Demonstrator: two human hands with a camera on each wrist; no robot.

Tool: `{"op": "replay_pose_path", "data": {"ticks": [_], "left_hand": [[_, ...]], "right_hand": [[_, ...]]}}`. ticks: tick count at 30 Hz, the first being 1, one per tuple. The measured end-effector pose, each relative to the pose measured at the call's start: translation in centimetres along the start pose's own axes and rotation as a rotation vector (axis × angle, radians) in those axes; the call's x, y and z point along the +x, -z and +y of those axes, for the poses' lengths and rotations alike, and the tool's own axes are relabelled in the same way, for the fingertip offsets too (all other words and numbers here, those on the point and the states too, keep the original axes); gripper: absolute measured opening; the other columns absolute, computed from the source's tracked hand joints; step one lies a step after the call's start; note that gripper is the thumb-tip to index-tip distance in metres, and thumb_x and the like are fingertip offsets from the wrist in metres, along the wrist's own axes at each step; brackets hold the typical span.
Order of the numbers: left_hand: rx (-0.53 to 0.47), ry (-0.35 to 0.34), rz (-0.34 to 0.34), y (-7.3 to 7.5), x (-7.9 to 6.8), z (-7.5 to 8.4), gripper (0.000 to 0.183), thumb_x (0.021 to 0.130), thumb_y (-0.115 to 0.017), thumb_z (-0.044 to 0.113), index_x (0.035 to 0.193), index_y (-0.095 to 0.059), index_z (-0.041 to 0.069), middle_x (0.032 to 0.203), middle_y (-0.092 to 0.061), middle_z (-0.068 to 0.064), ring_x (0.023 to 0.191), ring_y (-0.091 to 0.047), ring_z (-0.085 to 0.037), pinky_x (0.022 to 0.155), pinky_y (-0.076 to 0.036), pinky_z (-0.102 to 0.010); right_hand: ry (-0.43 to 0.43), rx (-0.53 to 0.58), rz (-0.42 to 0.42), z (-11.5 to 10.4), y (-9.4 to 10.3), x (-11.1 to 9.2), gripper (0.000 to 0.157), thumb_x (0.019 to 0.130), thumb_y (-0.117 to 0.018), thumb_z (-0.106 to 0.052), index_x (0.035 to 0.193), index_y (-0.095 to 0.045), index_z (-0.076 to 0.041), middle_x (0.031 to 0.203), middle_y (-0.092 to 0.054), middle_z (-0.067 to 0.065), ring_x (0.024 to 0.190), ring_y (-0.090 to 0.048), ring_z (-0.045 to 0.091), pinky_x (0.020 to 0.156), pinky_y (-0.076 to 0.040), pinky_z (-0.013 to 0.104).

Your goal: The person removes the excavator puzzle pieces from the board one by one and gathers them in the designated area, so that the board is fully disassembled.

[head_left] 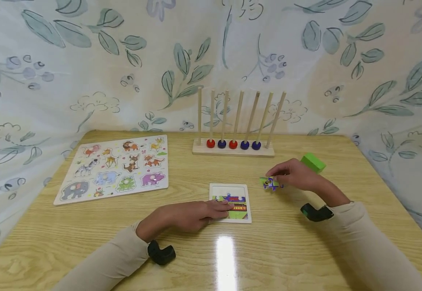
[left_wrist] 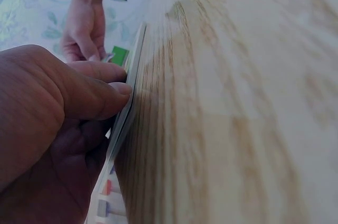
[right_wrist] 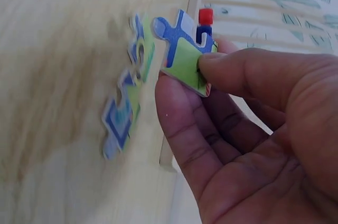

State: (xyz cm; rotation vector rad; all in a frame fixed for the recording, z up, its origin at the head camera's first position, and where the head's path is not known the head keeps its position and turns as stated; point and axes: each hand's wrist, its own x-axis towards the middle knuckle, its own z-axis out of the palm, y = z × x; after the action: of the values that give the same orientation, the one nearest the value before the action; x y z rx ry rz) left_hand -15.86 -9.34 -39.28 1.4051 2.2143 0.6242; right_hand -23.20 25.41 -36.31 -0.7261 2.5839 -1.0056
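My left hand point(head_left: 190, 214) rests with extended fingers on a small jigsaw puzzle in a white frame point(head_left: 249, 210). Its thumb lies along the frame's near edge in the left wrist view. Green, red and blue pieces fill the lower part of the frame; the top part shows bare white. To the right of it, my right hand point(head_left: 294, 173) pinches a green and blue jigsaw piece point(right_wrist: 182, 55) between thumb and fingertips, held up off the table in the right wrist view. Other blue and green puzzle pieces point(right_wrist: 119, 121) lie on the table close below that hand.
At the back stands a wooden bead stand point(head_left: 233, 151) with tall rods and several red and blue beads. A board of animal shapes point(head_left: 116, 165) lies at the left. A green block point(head_left: 313, 162) sits just beyond my right hand. Floral cloth point(head_left: 142, 81) hangs behind the table.
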Motion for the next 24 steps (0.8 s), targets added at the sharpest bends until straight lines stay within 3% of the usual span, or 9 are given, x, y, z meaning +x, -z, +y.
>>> {"op": "replay_pose_path", "data": {"ticks": [3,14,24], "left_hand": [[0.005,-0.003,0.006,-0.1,0.0,0.0,0.045,0.103,-0.039,0.001,0.147,-0.042,0.007,0.158,-0.028,-0.001,0.144,-0.021,-0.016,0.114,-0.02,-0.029],[0.02,-0.002,0.007,-0.1,0.1,-0.1,0.044,0.103,-0.039,0.002,0.147,-0.042,0.007,0.157,-0.028,-0.001,0.144,-0.021,-0.015,0.115,-0.019,-0.028],[0.021,0.001,0.005,-0.1,0.0,-0.1,0.045,0.103,-0.039,0.001,0.147,-0.042,0.007,0.158,-0.027,-0.001,0.144,-0.02,-0.015,0.115,-0.019,-0.028]], "right_hand": [[-0.004,0.002,0.003,0.2,0.6,-0.2,0.021,0.092,-0.06,0.002,0.11,-0.071,0.004,0.11,-0.069,0.016,0.092,-0.065,0.021,0.071,-0.053,0.027],[-0.055,0.044,-0.085,1.5,2.3,-0.8,0.02,0.093,-0.059,0.002,0.11,-0.068,0.008,0.108,-0.068,0.016,0.081,-0.064,0.019,0.072,-0.055,0.033],[-0.069,0.018,-0.075,2.9,2.6,-1.2,0.021,0.094,-0.059,0.0,0.111,-0.067,0.008,0.107,-0.069,0.016,0.076,-0.065,0.02,0.069,-0.055,0.036]]}}
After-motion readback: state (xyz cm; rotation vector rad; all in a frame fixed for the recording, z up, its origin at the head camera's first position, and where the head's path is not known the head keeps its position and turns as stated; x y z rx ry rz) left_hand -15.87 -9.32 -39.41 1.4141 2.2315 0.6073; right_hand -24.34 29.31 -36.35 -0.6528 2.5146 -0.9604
